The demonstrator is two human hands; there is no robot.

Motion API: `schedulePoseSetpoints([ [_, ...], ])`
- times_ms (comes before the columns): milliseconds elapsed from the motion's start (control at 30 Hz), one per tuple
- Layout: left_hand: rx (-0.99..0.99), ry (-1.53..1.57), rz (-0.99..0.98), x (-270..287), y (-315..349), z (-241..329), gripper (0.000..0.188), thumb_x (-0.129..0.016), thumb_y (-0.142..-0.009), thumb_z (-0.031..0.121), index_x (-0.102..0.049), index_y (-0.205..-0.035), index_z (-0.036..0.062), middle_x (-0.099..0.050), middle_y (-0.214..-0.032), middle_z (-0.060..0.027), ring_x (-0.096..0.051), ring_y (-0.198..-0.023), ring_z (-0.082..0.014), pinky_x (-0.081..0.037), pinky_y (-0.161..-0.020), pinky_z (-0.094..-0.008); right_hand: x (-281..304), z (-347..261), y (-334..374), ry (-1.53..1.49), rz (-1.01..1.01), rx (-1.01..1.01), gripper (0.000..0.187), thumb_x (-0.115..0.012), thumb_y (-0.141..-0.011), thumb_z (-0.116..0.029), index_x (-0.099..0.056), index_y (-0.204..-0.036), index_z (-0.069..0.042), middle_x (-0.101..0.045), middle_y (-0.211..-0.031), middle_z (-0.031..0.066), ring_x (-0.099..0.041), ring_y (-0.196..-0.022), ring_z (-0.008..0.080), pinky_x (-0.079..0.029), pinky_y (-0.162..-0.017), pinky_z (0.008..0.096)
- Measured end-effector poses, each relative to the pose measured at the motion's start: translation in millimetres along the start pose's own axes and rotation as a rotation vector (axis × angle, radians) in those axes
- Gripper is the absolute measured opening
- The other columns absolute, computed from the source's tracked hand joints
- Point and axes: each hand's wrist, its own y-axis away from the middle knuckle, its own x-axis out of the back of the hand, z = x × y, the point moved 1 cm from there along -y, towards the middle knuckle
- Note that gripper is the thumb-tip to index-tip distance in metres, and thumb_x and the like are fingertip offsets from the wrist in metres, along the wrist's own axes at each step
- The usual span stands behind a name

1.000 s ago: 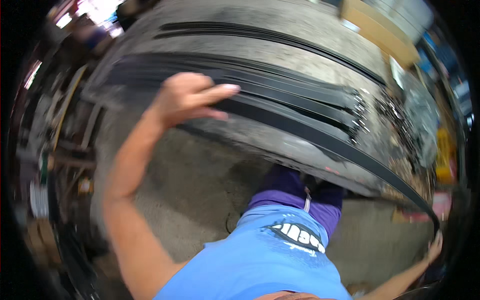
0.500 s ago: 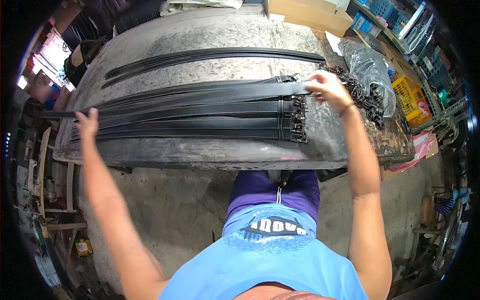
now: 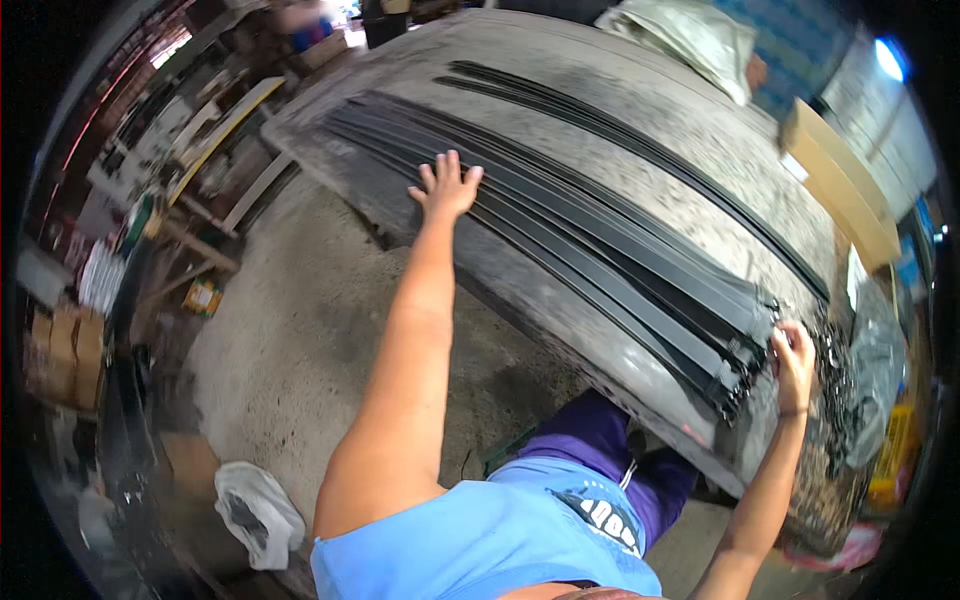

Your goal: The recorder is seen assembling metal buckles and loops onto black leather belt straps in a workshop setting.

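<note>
Long black straps (image 3: 590, 235) with pale-stitched edges lie side by side in a wide bundle on the worktable. Small dark metal fittings (image 3: 735, 385) sit at their right ends. My left hand (image 3: 447, 188) is open, its fingers spread over the near edge of the bundle toward the left. At the right end my right hand (image 3: 792, 352) is closed, fingers bent together at the metal end of a strap; motion blur softens the details there. A thinner group of black straps (image 3: 640, 140) lies apart, farther back on the table.
The worn grey table (image 3: 400, 65) has its near edge by my legs. At its right end are a heap of dark metal fittings (image 3: 835, 375), a grey plastic bag (image 3: 875, 370) and a cardboard box (image 3: 838, 185). A yellow crate (image 3: 893, 455) stands beyond. A pale sack (image 3: 690, 40) lies at the back.
The view has swung left, so the table now slants. The strap stretched between my hands has come down onto the bundle. My left hand has let go and spread its fingers.
</note>
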Motion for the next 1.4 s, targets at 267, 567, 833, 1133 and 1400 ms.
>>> schedulePoseSetpoints([
  [267, -0.078, -0.008, 0.279, 9.4, 1.9, 35.9, 0.053, -0.047, -0.083, 0.049, -0.046, -0.124, 0.0158, -0.042, -0.131, -0.0065, -0.035, -0.124, -0.0342, -0.026, -0.096, -0.0632, 14.6, 31.1, -6.3, 0.281, 0.194, 0.154, 0.025, -0.063, -0.083, -0.019, -0.062, -0.094, 0.003, -0.060, -0.085, 0.0076, -0.058, -0.081, 0.0179, -0.045, -0.075, 0.0276],
  [567, -0.499, -0.073, 0.618, -21.0, -36.4, 43.5, 0.064, -0.055, -0.084, 0.050, -0.039, -0.135, 0.0145, -0.029, -0.143, -0.0170, -0.023, -0.133, -0.0369, -0.022, -0.100, -0.0619, 59.8, 65.0, 59.5, 0.522, 0.554, 0.067, 0.024, -0.063, -0.084, -0.022, -0.064, -0.098, -0.003, -0.056, -0.090, 0.0121, -0.056, -0.083, 0.0225, -0.045, -0.074, 0.0322],
  [833, -1.175, 0.234, 0.041, -47.0, 30.6, 338.9, 0.039, -0.056, -0.086, 0.036, -0.064, -0.104, 0.0036, -0.058, -0.112, -0.0185, -0.051, -0.110, -0.0322, -0.040, -0.094, -0.0376, 75.8, 96.3, 123.6, 0.841, 0.631, -0.033, 0.020, -0.066, -0.076, -0.018, -0.064, -0.092, -0.006, -0.055, -0.097, 0.0101, -0.049, -0.097, 0.0289, -0.039, -0.084, 0.0387],
  [1133, -1.240, -0.238, -0.446, -158.3, 119.1, 567.1, 0.050, -0.038, -0.093, 0.043, -0.060, -0.110, 0.0017, -0.055, -0.118, -0.0220, -0.050, -0.112, -0.0371, -0.040, -0.093, -0.0417, 84.8, 94.8, 118.3, 0.661, 0.744, -0.039, 0.012, -0.069, -0.074, -0.015, -0.065, -0.082, -0.007, -0.058, -0.088, 0.0071, -0.052, -0.089, 0.0268, -0.041, -0.079, 0.0377],
  [1400, -1.258, -0.234, -0.442, -204.8, 113.6, 583.5, 0.052, -0.039, -0.089, 0.051, -0.058, -0.120, 0.0145, -0.054, -0.121, -0.0220, -0.049, -0.116, -0.0347, -0.039, -0.098, -0.0404, 89.7, 101.9, 118.7, 0.641, 0.746, -0.028, 0.012, -0.068, -0.075, -0.021, -0.063, -0.082, -0.012, -0.057, -0.087, 0.0015, -0.052, -0.087, 0.0222, -0.039, -0.076, 0.0362],
])
